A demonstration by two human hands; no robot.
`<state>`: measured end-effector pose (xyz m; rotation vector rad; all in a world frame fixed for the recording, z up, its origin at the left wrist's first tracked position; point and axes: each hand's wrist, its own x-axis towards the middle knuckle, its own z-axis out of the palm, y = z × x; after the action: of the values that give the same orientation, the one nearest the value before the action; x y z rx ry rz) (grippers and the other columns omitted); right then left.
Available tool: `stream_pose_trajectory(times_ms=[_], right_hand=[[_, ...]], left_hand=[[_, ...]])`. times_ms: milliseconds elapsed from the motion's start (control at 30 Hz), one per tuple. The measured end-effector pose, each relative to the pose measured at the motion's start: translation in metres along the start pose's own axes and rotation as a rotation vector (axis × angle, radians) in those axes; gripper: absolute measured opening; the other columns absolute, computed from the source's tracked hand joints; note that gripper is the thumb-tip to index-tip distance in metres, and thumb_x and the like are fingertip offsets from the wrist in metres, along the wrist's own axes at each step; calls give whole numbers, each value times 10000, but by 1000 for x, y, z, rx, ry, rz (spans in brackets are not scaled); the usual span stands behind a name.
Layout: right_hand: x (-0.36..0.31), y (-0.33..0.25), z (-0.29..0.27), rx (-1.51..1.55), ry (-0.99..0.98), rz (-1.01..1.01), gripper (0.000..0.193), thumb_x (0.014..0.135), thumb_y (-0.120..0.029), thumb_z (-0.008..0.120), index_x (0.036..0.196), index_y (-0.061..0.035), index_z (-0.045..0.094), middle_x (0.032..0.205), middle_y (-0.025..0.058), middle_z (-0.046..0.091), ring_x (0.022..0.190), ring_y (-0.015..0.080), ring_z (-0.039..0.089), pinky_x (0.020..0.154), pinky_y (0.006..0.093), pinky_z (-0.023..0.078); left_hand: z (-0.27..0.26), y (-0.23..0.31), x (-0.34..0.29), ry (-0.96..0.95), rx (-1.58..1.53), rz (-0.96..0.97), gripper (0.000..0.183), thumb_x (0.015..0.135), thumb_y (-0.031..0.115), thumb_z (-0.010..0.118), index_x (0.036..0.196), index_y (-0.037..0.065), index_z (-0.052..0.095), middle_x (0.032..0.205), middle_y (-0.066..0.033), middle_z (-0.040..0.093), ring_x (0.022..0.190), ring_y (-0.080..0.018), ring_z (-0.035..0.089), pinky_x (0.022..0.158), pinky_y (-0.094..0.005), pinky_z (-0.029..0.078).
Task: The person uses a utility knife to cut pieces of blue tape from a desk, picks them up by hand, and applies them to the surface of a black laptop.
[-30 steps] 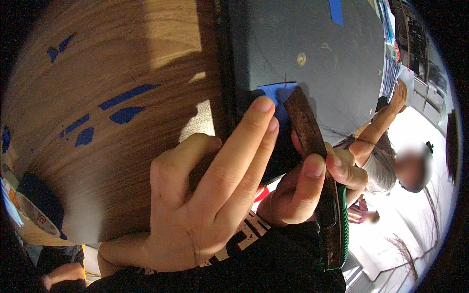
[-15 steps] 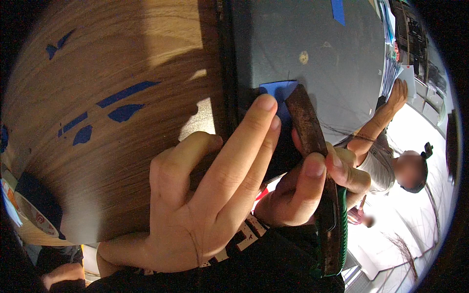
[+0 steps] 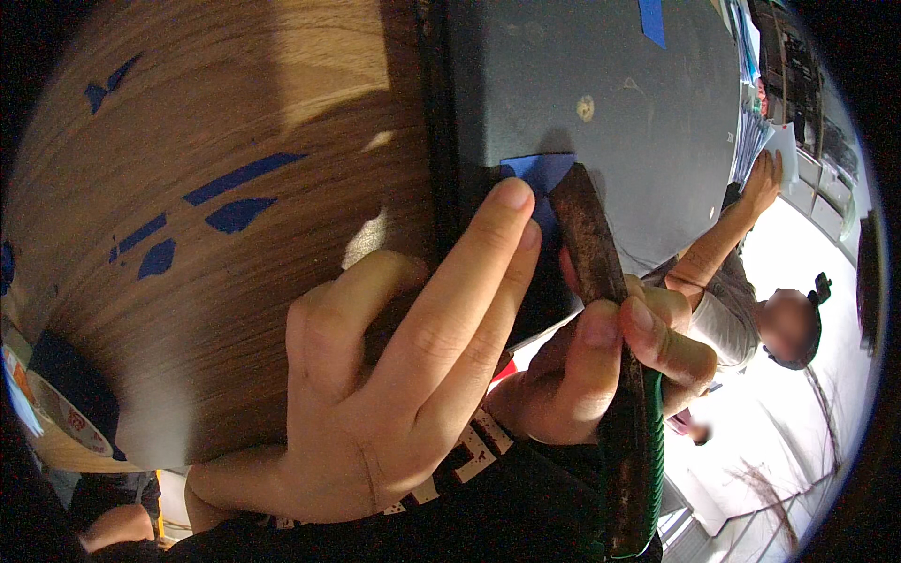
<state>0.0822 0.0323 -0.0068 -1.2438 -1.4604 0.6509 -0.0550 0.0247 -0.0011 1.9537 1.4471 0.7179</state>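
Observation:
My left hand (image 3: 404,375) has its index and middle fingers stretched out, the index fingertip at a small blue piece (image 3: 540,169), which looks like tape or paper, on a dark grey board (image 3: 648,141). The left hand grips nothing. In my right hand (image 3: 601,366) is a rusty, flat-bladed tool (image 3: 591,235) with a green ribbed handle, pinched between thumb and fingers. Its squared tip reaches the right edge of the blue piece. I cannot tell how firmly it touches. The hands partly hide the board's near edge.
On the wood-grain surface (image 3: 235,357) at left lie several dark blue scraps (image 3: 244,178). A blue strip (image 3: 651,23) sits on the board's far part. At right another person (image 3: 723,300) reaches toward a stack of papers (image 3: 755,150). A roll-like object (image 3: 70,413) stands at lower left.
The tool and my right hand have shifted very slightly, with the tool's handle end turned a little. The other person's arm has moved a little. My left hand stays nearly in place.

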Motion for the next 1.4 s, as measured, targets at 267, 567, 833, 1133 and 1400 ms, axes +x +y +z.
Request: stream_pose_trajectory(times_ms=[267, 567, 833, 1133, 1400], right_hand=[[-3, -7, -8, -128, 24, 12, 249, 792, 79, 657, 954, -16, 494, 924, 245, 581, 758, 294, 648, 796, 426, 546], [2, -5, -13, 144, 40, 68, 272, 754, 118, 668, 951, 0, 522, 910, 182, 510, 856, 356, 630, 894, 609, 467], [-1, 3, -14, 122, -28, 43, 341, 724, 94, 707, 1001, 18, 523, 904, 247, 564, 860, 366, 638, 919, 631, 429], [28, 17, -41, 241, -278, -55, 328, 757, 47, 701, 1022, -11, 517, 926, 250, 601, 824, 313, 649, 842, 535, 499], [70, 30, -48, 160, -434, -161, 176, 802, -8, 618, 889, -18, 465, 761, 138, 525, 628, 225, 603, 626, 403, 584]], left_hand=[[-3, 10, 9, -34, -18, -53, 416, 870, 234, 538, 1185, -34, 578, 1311, -140, 521, 1070, -222, 493, 930, -331, 359], [-5, 11, 13, -68, -24, -40, 429, 900, 265, 516, 1202, -35, 567, 1303, -157, 525, 1066, -228, 501, 926, -331, 353], [-3, 9, 10, -51, -18, -62, 449, 932, 299, 480, 1214, -41, 553, 1296, -163, 529, 1061, -238, 502, 930, -332, 350], [-6, -2, 3, -92, 55, 41, 463, 908, 293, 502, 1217, -49, 543, 1295, -188, 523, 1102, -234, 499, 933, -355, 338], [-5, 0, 7, -90, 64, 81, 524, 786, 221, 628, 1228, -45, 538, 1332, -185, 489, 1077, -258, 478, 923, -362, 345]])
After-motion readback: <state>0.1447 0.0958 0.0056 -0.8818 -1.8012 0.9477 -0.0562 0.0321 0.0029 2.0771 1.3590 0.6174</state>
